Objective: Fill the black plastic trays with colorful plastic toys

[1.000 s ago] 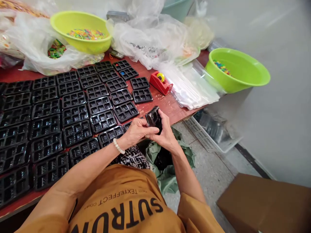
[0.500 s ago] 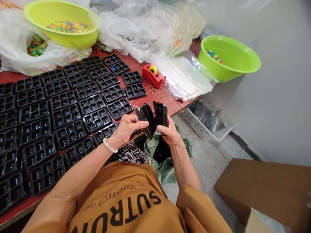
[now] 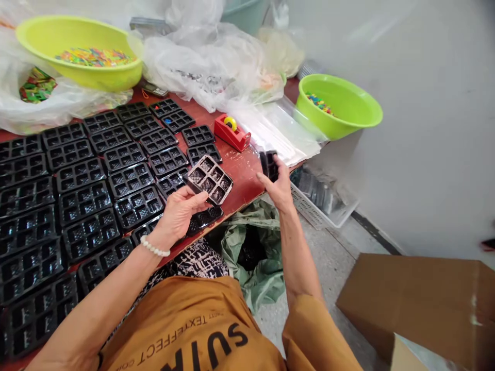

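A: From the left, your black trays (image 3: pixel 130 180) lie in close rows, reaching almost to the front edge of the bench (image 3: pixel 247 171). I'd judge the laying-out well along.

B: Toward the far end of those rows sit a red piece (image 3: pixel 157 107) and a blue piece (image 3: pixel 167 121), in neighbouring trays. They're the only pieces I can make out in your rows.

A: Your left hand (image 3: pixel 178 213) pinches a pale-rimmed tray (image 3: pixel 211 180), thumb on top, holding it tilted above the front edge.

B: Behind it, your tape dispenser (image 3: pixel 232 134) stands just right of the last column.

A: Your right hand (image 3: pixel 280 188) grasps a dark tray (image 3: pixel 267 165) near the bench's front right corner. One or several nested, I can't tell.

B: So what you're holding isn't on the bench yet. How many more are left, I can't say. Rightmost, your green basin (image 3: pixel 340 105) sits at the right edge.
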Motion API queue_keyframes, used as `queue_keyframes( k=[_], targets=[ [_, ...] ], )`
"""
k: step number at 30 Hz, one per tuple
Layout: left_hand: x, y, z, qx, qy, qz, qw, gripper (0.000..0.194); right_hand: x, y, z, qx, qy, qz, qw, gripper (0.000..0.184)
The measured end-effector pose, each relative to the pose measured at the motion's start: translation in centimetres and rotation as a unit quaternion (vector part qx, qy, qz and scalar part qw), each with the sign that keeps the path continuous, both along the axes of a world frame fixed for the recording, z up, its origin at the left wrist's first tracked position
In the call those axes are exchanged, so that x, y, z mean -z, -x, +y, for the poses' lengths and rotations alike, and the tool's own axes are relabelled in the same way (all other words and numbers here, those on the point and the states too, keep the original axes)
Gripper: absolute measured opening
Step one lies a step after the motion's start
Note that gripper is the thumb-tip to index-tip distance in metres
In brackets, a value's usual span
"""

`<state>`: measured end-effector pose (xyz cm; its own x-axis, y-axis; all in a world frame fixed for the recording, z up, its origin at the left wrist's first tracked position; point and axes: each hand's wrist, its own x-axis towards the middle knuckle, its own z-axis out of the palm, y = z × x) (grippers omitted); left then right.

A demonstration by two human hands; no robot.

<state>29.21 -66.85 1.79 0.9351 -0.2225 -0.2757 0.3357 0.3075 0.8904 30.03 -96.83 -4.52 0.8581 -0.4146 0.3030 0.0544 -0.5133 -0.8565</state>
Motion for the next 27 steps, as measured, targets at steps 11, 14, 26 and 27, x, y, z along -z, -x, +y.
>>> queue_keyframes(
  k=[11, 14, 26, 27],
  targets=[
    [-1.3, 0.6, 1.0, -0.007, 0.012, 0.021, 1.000, 0.034, -5.7, -17.4, -7.7, 0.132, 0.249, 0.130, 0.950, 0.104],
    [-1.2, 0.2, 0.8, -0.006, 0.020, 0.028, 0.999, 0.033, -7.8, -17.6, -5.7, 0.093, 0.227, 0.083, 0.966, 0.103],
    [1.1, -0.6, -2.1, 0.134, -0.109, -0.050, 0.984, 0.026, -4.0, -3.1, 4.6, -0.367, 0.258, 0.058, 0.892, 0.125],
    [1.0, -1.2, -1.3, 0.119, -0.165, -0.099, 0.974, 0.023, -3.8, -3.7, 3.8, -0.330, 0.296, 0.071, 0.893, 0.126]
  ],
)
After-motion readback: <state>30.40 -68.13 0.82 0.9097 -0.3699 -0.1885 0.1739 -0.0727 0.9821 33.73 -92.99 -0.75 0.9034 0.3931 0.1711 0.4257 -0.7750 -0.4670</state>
